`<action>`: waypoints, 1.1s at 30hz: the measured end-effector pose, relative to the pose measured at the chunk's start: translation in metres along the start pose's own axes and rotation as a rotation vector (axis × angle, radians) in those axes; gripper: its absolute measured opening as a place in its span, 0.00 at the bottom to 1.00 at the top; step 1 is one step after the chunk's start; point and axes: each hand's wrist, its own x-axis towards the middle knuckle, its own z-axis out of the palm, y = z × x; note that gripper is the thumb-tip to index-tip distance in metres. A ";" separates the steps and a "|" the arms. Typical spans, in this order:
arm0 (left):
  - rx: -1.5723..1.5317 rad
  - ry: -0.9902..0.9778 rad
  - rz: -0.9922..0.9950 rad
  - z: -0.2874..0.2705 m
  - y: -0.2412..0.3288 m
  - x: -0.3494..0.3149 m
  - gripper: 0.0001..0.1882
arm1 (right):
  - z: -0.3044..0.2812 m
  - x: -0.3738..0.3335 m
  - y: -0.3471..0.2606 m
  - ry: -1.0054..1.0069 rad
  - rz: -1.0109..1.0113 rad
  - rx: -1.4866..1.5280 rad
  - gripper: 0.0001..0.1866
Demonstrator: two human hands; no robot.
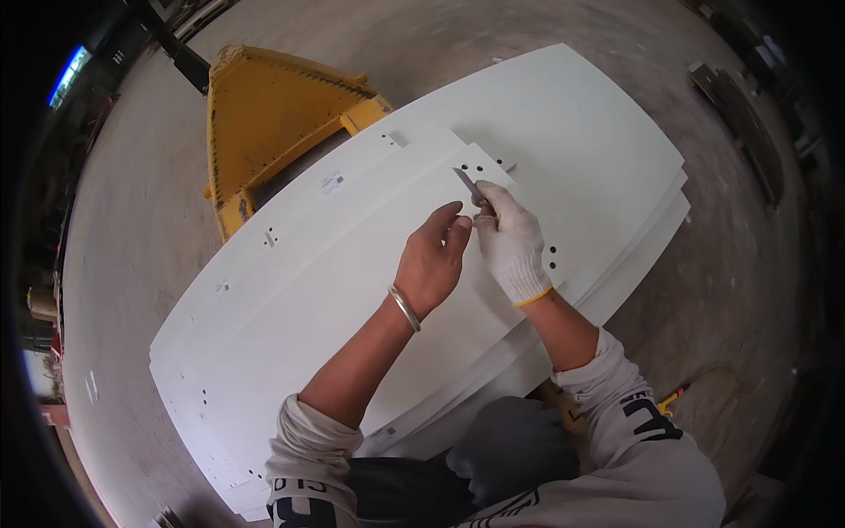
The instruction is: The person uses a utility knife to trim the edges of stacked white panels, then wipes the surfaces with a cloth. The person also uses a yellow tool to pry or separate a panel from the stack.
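Observation:
My right hand (512, 242), in a white knit glove with a yellow cuff edge, is closed on a flat grey metal blade (466, 182). The blade points up and to the left, over the panels; its lower end is hidden by the gloved fingers. My bare left hand (433, 255), with a silver bangle at the wrist, is just left of the glove. Its thumb and forefinger are bent and slightly apart, with nothing visible between them. Beneath both hands lies a stack of white panels (352, 264) with small dark holes and a few labels.
A yellow pallet jack (273, 110) stands beyond the stack at the upper left, its dark handle rising behind. Concrete floor (145, 211) surrounds the panels. Long dark boards (739, 128) lie at the far right. A yellow-handled tool (673, 398) is on the floor at the lower right.

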 end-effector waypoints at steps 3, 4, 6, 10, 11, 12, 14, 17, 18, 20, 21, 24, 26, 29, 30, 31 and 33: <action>-0.163 -0.001 -0.194 0.025 0.017 0.019 0.19 | 0.020 -0.025 -0.010 0.055 0.004 -0.104 0.24; -0.194 0.021 -0.241 0.028 0.018 0.024 0.18 | 0.016 -0.031 -0.014 0.004 -0.016 -0.085 0.26; -0.234 0.143 -0.233 0.034 0.001 0.036 0.13 | 0.009 -0.037 -0.024 -0.106 -0.066 -0.033 0.29; -0.235 -0.005 -0.358 0.021 0.003 0.076 0.08 | -0.018 -0.034 0.008 -0.116 -0.267 -0.107 0.32; 0.053 -0.005 -0.191 0.012 -0.014 0.101 0.08 | -0.026 -0.037 0.014 -0.066 -0.322 -0.262 0.32; 0.406 0.029 0.018 0.002 -0.028 0.125 0.07 | -0.029 -0.039 0.017 -0.024 -0.379 -0.416 0.32; 0.555 -0.048 0.093 -0.016 -0.037 0.168 0.07 | -0.024 -0.045 0.023 -0.108 -0.382 -0.429 0.31; 0.623 -0.303 0.116 -0.008 -0.034 0.221 0.08 | -0.026 -0.045 0.030 -0.170 -0.378 -0.437 0.30; 0.609 -0.334 0.173 -0.004 -0.033 0.230 0.08 | -0.027 -0.042 0.027 -0.174 -0.383 -0.433 0.31; 0.610 -0.410 0.209 -0.001 -0.032 0.245 0.11 | -0.028 -0.038 0.024 -0.200 -0.407 -0.464 0.30; 0.621 -0.463 0.188 0.002 -0.030 0.251 0.13 | -0.029 -0.037 0.023 -0.216 -0.414 -0.480 0.29; 0.672 -0.560 0.179 0.010 -0.031 0.260 0.17 | -0.028 -0.030 0.023 -0.259 -0.456 -0.470 0.30; 0.678 -0.551 0.159 0.011 -0.034 0.263 0.19 | -0.031 -0.018 0.027 -0.374 -0.521 -0.417 0.30; 0.592 -0.506 0.109 0.013 -0.037 0.264 0.21 | -0.039 0.017 0.046 -0.163 -0.341 -0.540 0.32; 0.456 -0.412 0.048 0.012 -0.038 0.264 0.21 | -0.041 0.025 0.048 -0.031 -0.242 -0.612 0.32; 0.411 -0.412 0.024 0.009 -0.039 0.268 0.21 | -0.040 0.022 0.044 -0.038 -0.237 -0.634 0.34; 0.541 -0.430 0.075 0.013 -0.041 0.262 0.21 | -0.035 0.009 0.032 -0.056 -0.232 -0.675 0.37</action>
